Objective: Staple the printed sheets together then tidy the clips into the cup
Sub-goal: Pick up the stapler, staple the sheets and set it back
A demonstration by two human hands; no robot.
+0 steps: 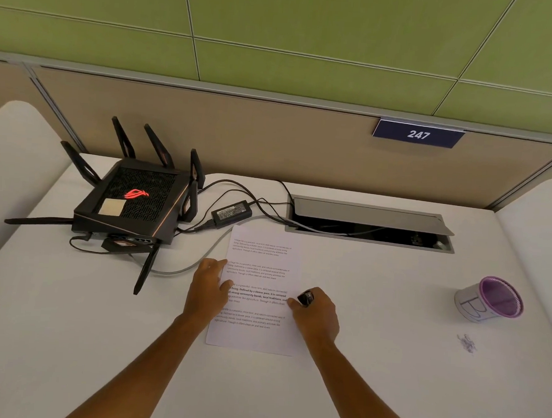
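Two hands meet the printed sheets mid-table, long axis running away from the person. Left hand presses flat; right hand grips a small black stapler. Clips lie near the tilted cup, right; router left.

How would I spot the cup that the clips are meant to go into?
Start at the white desk and look to its right side, well right of the printed sheets. The cup stands there tilted, beyond a small heap of clips. Its purple mesh lining and marker scrawl on its pale wall set it apart.
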